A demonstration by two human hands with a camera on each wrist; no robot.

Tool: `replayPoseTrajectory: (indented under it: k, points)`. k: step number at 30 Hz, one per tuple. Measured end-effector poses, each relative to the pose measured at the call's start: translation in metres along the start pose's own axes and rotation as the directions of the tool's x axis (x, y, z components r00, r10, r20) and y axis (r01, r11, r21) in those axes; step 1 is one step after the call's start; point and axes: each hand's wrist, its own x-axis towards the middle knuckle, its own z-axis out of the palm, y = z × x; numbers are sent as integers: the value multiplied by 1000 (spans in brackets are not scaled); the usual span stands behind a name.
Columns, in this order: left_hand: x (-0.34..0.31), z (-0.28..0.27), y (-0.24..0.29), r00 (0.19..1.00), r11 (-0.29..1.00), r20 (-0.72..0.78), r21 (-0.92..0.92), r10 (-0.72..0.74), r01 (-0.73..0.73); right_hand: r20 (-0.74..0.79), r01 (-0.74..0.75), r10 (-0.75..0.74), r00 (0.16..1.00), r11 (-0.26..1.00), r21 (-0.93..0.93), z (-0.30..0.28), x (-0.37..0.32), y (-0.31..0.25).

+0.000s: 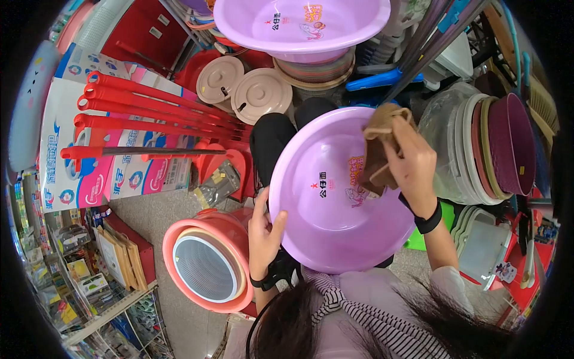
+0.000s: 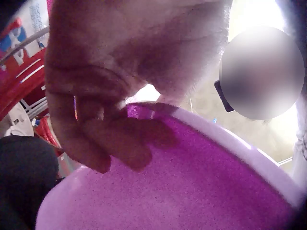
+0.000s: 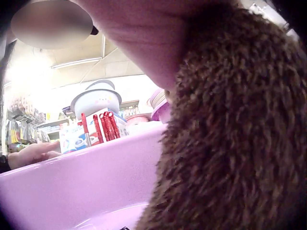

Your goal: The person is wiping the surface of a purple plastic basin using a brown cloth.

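Note:
A light purple plastic basin (image 1: pixel 296 191), printed with red and black characters and a cartoon, sits tilted over the person's lap. At its left rim the left hand (image 1: pixel 266 230) grips the edge, thumb on the inner side. The left wrist view shows that hand's fingers (image 2: pixel 124 143) lying against the basin's outer wall (image 2: pixel 192 196). Over the basin's right part, the right hand (image 1: pixel 414 164) holds a brown cloth (image 1: pixel 375 164) bunched at its top. Close up in the right wrist view, the cloth (image 3: pixel 240 124) has a fluffy pile and hides the fingertips.
Another purple basin (image 1: pixel 335 42) rests on stacked tubs ahead. Red-handled poles (image 1: pixel 149 119) lean by cartons at left. Nested pink baskets (image 1: pixel 173 269) stand at lower left, stacked buckets (image 1: pixel 472 155) at right. Two lidded beige bins (image 1: pixel 262 93) stand in front.

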Motion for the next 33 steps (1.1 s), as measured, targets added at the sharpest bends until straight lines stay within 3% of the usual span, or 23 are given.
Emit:
replayPoseTrajectory:
  k: [1, 2, 3, 4, 6, 7, 9, 14, 16, 18, 20, 24, 26, 28, 30, 33]
  points:
    - [0, -1, 2, 1000, 1000, -2, 1, 1, -1, -40, 137, -135, 990, 989, 47, 2, 1, -5]
    - [2, -1, 13, 993, 992, 21, 40, -118, 117, -86, 273, -266, 960, 958, 89, 5, 3, -12]
    - [4, -2, 18, 971, 969, 39, 82, -236, 232, -3, 331, -331, 944, 942, 63, 3, 2, -24]
    - [6, 1, 14, 972, 970, 39, 82, -233, 230, -5, 331, -332, 943, 941, 63, 9, 3, -32]
    - [8, 8, 0, 999, 999, -17, 29, 39, -39, 142, 515, -518, 843, 855, 64, 23, 3, -40]
    - [8, 8, 0, 999, 999, -13, 30, 45, -44, 138, 513, -516, 845, 856, 59, 29, 5, -38]
    - [7, 5, 3, 997, 977, 22, 202, 71, -74, 236, 625, -588, 774, 769, -132, 43, 11, -33]
    - [1, 7, 2, 997, 988, -11, 133, 76, -74, 378, 619, -507, 775, 731, -288, 67, -7, -5]
    - [-1, 8, 2, 997, 993, -23, 90, 78, -75, 483, 609, -402, 778, 672, -421, 73, -16, 0]
    - [-5, 5, 7, 1000, 979, -9, 205, -1, 3, 533, 618, -365, 763, 654, -436, 71, -19, -4]
    - [-5, 5, 7, 1000, 985, -14, 172, 10, -7, 579, 628, -327, 746, 635, -450, 68, -20, -8]
    - [-6, 5, 1, 996, 986, -34, 144, 86, -80, 625, 516, -239, 743, 799, -308, 65, -23, -2]
    - [-8, 4, 5, 999, 991, -30, 126, 39, -35, 650, 460, -222, 727, 860, -220, 61, -30, 9]
    - [-8, 4, 6, 1000, 994, -25, 105, -8, 11, 707, 375, -205, 677, 923, -91, 56, -41, 20]
    - [-7, 5, 4, 997, 990, -21, 122, 69, -66, 732, 336, -187, 655, 940, -61, 49, -52, 19]
    - [-7, 5, 8, 1000, 999, -16, 36, 13, -13, 829, 216, -158, 537, 975, 46, 37, -54, 11]
